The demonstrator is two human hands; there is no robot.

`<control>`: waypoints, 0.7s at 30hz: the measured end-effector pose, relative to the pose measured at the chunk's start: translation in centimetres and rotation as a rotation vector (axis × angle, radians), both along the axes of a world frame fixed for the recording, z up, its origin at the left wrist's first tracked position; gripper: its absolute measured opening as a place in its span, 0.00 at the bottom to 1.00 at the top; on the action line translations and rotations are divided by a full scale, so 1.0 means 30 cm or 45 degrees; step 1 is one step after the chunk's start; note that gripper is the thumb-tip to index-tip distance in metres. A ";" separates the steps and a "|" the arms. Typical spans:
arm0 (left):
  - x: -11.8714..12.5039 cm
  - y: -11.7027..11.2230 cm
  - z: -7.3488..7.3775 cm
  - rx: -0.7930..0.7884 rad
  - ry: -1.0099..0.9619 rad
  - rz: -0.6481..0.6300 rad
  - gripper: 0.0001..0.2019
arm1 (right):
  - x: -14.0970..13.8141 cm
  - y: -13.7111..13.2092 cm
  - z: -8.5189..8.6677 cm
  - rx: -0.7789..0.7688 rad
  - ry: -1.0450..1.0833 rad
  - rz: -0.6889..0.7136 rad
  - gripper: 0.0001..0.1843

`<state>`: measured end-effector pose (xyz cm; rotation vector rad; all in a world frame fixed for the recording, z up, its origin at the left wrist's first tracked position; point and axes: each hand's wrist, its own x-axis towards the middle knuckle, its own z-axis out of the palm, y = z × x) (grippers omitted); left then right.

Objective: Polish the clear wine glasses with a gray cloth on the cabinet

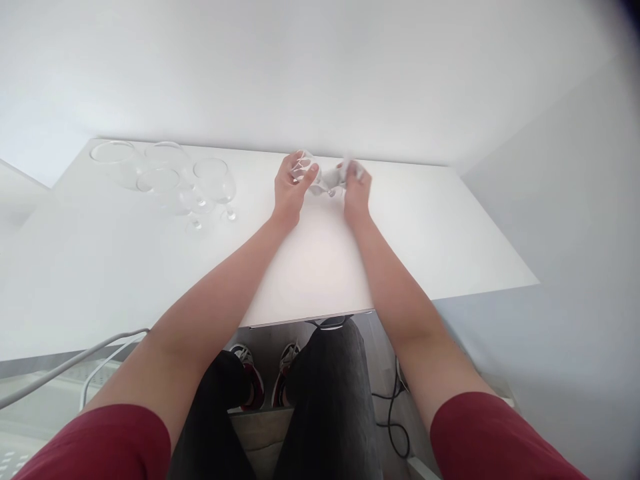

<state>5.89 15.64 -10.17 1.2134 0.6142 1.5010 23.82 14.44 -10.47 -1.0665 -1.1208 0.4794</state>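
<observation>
Left fingers (312, 174) curled around glass (301, 163), right fingers (362, 176) at whitish material (333, 179)

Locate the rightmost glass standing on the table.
Head view: the rightmost standing glass is left of centre on the white table, between the other glasses and the left hand.

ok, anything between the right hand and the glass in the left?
Yes: a crumpled white cloth or tissue shows between the right hand and the glass in the left hand. Too blurred there to tell whether it touches the glass.
</observation>
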 end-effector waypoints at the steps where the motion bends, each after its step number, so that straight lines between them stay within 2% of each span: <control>1: 0.000 0.005 -0.005 0.015 -0.017 0.003 0.32 | 0.023 0.011 -0.008 0.053 0.121 -0.130 0.31; 3: -0.002 0.011 -0.010 0.060 -0.057 0.025 0.34 | 0.056 0.024 -0.015 0.114 0.343 -0.250 0.30; 4: -0.003 0.012 -0.011 0.081 -0.067 0.034 0.35 | 0.061 0.025 -0.014 0.108 0.420 -0.214 0.29; 8: 0.001 0.015 -0.020 0.105 0.019 -0.010 0.38 | 0.007 0.002 0.017 -0.079 0.522 0.216 0.27; 10: 0.007 0.014 -0.030 0.090 0.069 -0.062 0.39 | -0.027 -0.013 0.037 -0.142 0.582 0.320 0.25; 13: 0.016 0.011 -0.043 0.084 0.159 -0.123 0.40 | -0.045 -0.022 0.052 -0.144 0.680 0.316 0.22; 17: 0.012 0.007 -0.046 0.137 0.249 -0.078 0.38 | -0.026 -0.004 0.033 -0.303 0.653 0.316 0.20; 19: 0.007 0.007 -0.042 0.125 0.236 -0.038 0.36 | -0.013 0.009 0.016 -0.300 0.574 0.194 0.19; 21: 0.004 0.005 -0.037 0.093 0.229 -0.007 0.34 | 0.000 0.016 0.006 -0.165 0.487 0.017 0.19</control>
